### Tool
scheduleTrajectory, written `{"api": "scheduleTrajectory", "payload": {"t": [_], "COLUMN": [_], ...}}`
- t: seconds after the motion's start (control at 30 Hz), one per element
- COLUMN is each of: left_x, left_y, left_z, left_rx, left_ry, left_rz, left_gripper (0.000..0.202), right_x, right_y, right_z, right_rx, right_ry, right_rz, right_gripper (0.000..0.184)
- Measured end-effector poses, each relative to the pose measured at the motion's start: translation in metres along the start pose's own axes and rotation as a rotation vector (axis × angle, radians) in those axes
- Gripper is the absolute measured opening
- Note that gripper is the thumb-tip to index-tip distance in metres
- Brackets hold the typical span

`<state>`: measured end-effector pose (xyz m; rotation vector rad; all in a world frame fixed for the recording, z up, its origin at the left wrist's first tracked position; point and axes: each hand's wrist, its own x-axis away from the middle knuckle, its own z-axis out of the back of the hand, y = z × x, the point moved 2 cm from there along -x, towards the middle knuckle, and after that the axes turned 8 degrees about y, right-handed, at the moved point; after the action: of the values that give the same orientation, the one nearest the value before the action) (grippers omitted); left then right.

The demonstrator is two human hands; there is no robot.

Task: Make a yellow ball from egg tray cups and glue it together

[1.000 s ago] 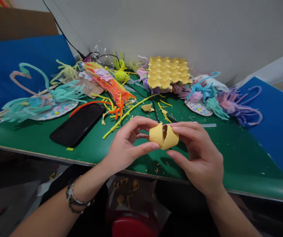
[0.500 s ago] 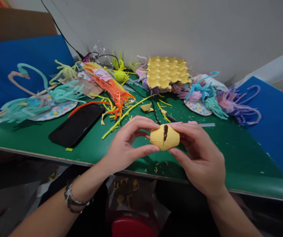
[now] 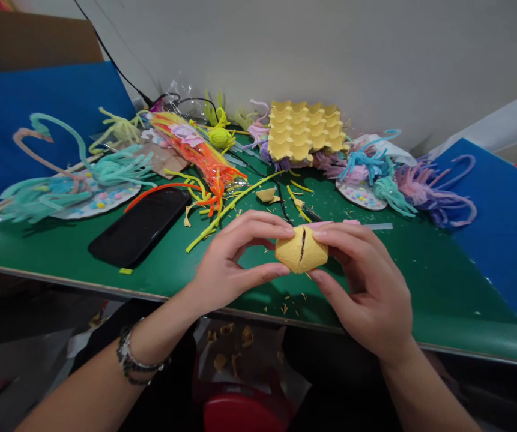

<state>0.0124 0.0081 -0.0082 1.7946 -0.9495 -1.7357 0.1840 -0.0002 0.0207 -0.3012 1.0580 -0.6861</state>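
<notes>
Two yellow egg-carton cups (image 3: pixel 302 249) are held rim to rim above the near part of the green table (image 3: pixel 438 282). Between their rims runs a narrow dark gap, widest near the top. My left hand (image 3: pixel 235 258) pinches the left cup with thumb and fingers. Its wrist carries a beaded bracelet (image 3: pixel 139 360). My right hand (image 3: pixel 366 276) grips the right cup the same way. Behind the hands lie a loose cut cup (image 3: pixel 266 195) and thin yellow pipe cleaners (image 3: pixel 233 213). Small yellow crumbs (image 3: pixel 284 307) are scattered below the cups.
A yellow egg tray (image 3: pixel 305 132) leans at the back. To the left lie a black phone (image 3: pixel 139 228), orange pipe cleaners (image 3: pixel 204 156) and a teal pipe-cleaner piece (image 3: pixel 118 168). Pastel pipe-cleaner pieces (image 3: pixel 415 186) and a blue board (image 3: pixel 487 222) are at the right.
The two cups have come closer together, so the dark gap between their rims is narrower. Both hands keep their grip and have barely moved.
</notes>
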Motion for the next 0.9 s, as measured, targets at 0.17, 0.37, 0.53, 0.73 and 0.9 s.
{"api": "scheduleTrajectory", "payload": {"t": [0.17,0.37,0.53,0.73,0.9], "left_x": [0.0015,0.0034,0.0035,0.0032,0.0025], "left_y": [0.0023,0.0007,-0.0013,-0.0015,-0.0012], "left_z": [-0.0020,-0.0024,-0.0025,-0.0029,-0.0044], "left_rx": [-0.024,-0.020,-0.006,-0.004,0.013], "left_ry": [0.014,0.076,0.069,0.096,0.127], "left_rz": [0.000,0.081,0.150,0.181,0.199], "left_gripper": [0.033,0.030,0.032,0.030,0.026], "right_x": [0.0012,0.0025,0.0011,0.0021,0.0026], "right_y": [0.0017,0.0035,0.0040,0.0032,0.0048], "right_z": [-0.0019,-0.0044,-0.0041,-0.0042,-0.0061], "right_rx": [-0.049,-0.062,-0.091,-0.051,-0.152], "right_ry": [0.009,0.028,0.063,0.067,0.047], "right_rz": [0.001,-0.045,-0.128,-0.124,-0.174], "right_gripper": [0.042,0.042,0.039,0.040,0.040]}}
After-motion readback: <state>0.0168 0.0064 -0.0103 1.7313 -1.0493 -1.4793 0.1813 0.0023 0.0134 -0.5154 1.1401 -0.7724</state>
